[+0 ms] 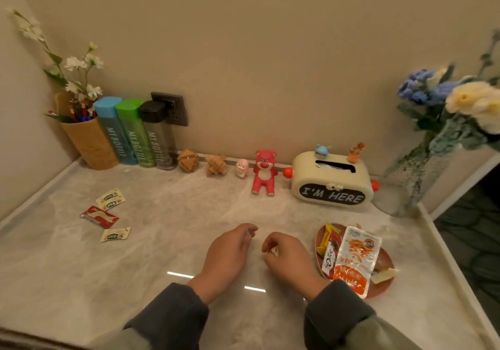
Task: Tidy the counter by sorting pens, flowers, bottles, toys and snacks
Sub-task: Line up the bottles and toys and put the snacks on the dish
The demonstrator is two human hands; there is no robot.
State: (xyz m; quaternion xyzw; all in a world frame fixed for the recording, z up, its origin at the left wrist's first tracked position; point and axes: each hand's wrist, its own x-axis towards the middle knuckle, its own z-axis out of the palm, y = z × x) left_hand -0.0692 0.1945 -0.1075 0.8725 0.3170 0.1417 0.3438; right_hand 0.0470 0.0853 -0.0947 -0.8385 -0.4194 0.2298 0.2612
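Observation:
My left hand [227,255] and my right hand [290,261] hover close together over the middle of the marble counter [162,241], both with fingers curled. A small pale thing shows in the right hand's fingertips; I cannot identify it. Three loose groups of snack packets lie at the left: a cream pair [111,199], a red one [100,216] and a single cream one [115,234]. A reddish plate [380,293] to the right of my right hand holds several snack packs, with an orange-and-white pouch [357,257] on top.
Along the wall stand a brown cup of pens and white flowers [86,144], blue [111,130], green [132,133] and black [158,136] bottles, two wooden puzzles [188,160], a pink figure [241,168], a red bear [265,172], a tissue box [330,184] and a flower vase [405,182].

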